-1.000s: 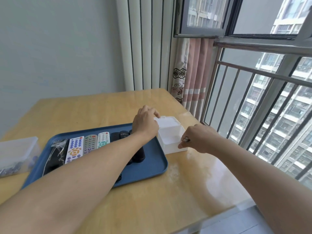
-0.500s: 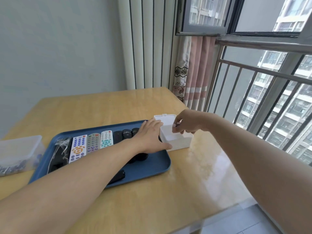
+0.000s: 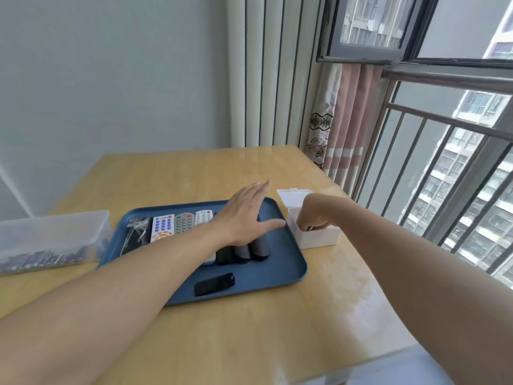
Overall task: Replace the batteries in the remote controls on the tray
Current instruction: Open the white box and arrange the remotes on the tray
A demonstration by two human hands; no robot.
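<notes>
A blue tray point(image 3: 280, 269) on the wooden table holds a row of remotes: a white one with blue buttons point(image 3: 162, 227), a grey one point(image 3: 183, 223), another white one point(image 3: 203, 217) and dark ones point(image 3: 244, 251). A loose black battery cover point(image 3: 214, 283) lies at the tray's front. My left hand point(image 3: 245, 215) hovers flat over the dark remotes, fingers straight, thumb toward the white box point(image 3: 319, 237). My right hand point(image 3: 313, 213) dips into that open box, fingers curled downward; what they hold is hidden.
A clear plastic bin point(image 3: 52, 237) with dark small items sits left of the tray. A bagged black item point(image 3: 136, 234) lies at the tray's left end. The table's right edge runs close to a railing point(image 3: 433, 173) and a curtain point(image 3: 338, 129).
My left hand let go of the box lid, opened flat and lifted over the tray. My right hand moved from the box's front edge down into the box.
</notes>
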